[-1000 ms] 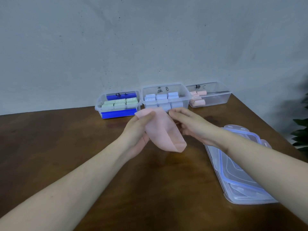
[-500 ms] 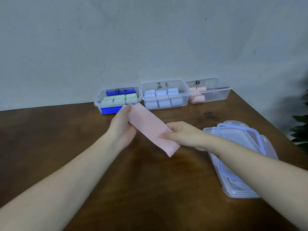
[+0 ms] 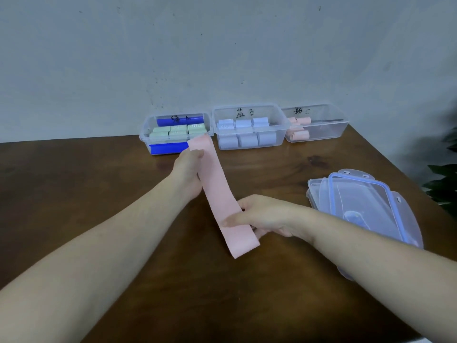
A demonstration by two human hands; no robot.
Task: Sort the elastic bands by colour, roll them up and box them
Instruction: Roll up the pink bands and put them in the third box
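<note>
Both hands pinch flat pink band (image 3: 217, 191) (smooth, matte), pulled straight.

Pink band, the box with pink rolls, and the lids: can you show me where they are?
pink band (image 3: 217, 191): head view, middle of the flat strip between the hands.
box with pink rolls (image 3: 321, 134): head view, its clear front wall.
lids (image 3: 366, 201): head view, the top lid's clear panel.

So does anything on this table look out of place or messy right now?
Only the clear plastic lids at the right, stacked askew instead of squared up. The rolls sit colour-sorted in three clear boxes, and both hands hold the flat pink elastic band.
</note>
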